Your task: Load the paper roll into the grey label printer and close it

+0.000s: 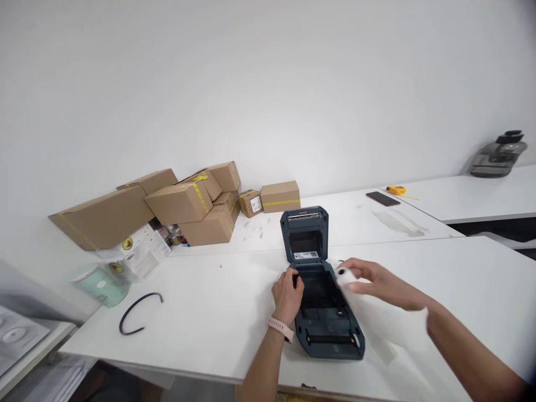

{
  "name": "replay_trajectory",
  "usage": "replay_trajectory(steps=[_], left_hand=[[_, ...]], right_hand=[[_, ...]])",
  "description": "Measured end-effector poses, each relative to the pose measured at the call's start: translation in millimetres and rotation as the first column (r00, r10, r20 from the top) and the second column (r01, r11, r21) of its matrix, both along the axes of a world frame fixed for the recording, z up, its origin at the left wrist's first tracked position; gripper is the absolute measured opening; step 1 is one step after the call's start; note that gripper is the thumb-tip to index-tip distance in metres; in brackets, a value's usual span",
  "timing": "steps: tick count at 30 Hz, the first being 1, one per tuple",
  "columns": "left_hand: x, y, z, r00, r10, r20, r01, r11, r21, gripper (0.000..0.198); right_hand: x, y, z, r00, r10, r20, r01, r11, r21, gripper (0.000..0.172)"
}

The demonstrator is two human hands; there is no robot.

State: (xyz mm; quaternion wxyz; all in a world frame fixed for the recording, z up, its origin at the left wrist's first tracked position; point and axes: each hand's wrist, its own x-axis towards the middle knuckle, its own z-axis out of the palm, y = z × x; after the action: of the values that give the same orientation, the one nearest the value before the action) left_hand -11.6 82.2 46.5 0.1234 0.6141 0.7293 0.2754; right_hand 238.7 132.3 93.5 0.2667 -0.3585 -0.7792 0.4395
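Observation:
A dark label printer (326, 312) stands on the table with its lid (304, 234) raised and its inside exposed. My left hand (288, 293), with a pink band on the wrist, curls its fingers over the left inner edge of the printer; exactly which part they grip is hidden. Just off the printer's right side, my right hand (371, 282) pinches a small white label roll (344, 276) with a dark core hole. A pale strip trails down from the roll, blurred by motion. At the printer's front lies a dark roller (333, 339).
Several cardboard boxes (209, 226) are stacked against the wall at the left. Nearer are a mint-green canister (100, 286) and a black headband (132, 312). A phone (382, 198), a yellow tape measure (396, 190) and a dark translucent jug (498, 156) are at the right.

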Motion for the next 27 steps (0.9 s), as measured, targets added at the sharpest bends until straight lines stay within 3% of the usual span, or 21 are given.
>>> replay_trajectory(steps=[1, 3, 6, 10, 19, 27], left_hand=[[0.0, 0.1, -0.7, 1.0, 0.002, 0.004, -0.002, 1.0, 0.001, 0.02], [-0.5, -0.1, -1.2, 1.0, 0.003, 0.011, -0.003, 1.0, -0.001, 0.019], [-1.2, -1.1, -0.7, 1.0, 0.005, 0.024, -0.005, 1.0, -0.004, 0.019], [-0.2, -2.7, -1.3, 0.999, 0.013, 0.05, -0.013, 1.0, -0.005, 0.021], [-1.1, -13.2, -13.5, 0.983, -0.101, 0.152, 0.099, 0.995, 0.021, 0.044], [-1.2, -18.5, -22.3, 0.944, -0.137, 0.299, 0.156, 0.987, -0.042, 0.057]], right_hand=[[-16.8, -0.6, 5.4, 0.991, 0.096, 0.089, -0.104, 0.991, 0.085, 0.043], [-50.0, 1.7, 5.8, 0.933, 0.158, 0.323, -0.253, 0.927, 0.276, 0.038], [-85.7, 9.1, -11.1, 0.864, 0.143, 0.482, -0.338, 0.875, 0.346, 0.022], [-100.0, 12.9, -36.6, 0.803, 0.084, 0.59, -0.372, 0.844, 0.386, 0.011], [-103.0, 23.6, -69.0, 0.775, -0.032, 0.632, -0.388, 0.765, 0.514, 0.019], [-97.7, 26.1, -72.6, 0.829, -0.039, 0.558, -0.351, 0.74, 0.573, 0.022]])
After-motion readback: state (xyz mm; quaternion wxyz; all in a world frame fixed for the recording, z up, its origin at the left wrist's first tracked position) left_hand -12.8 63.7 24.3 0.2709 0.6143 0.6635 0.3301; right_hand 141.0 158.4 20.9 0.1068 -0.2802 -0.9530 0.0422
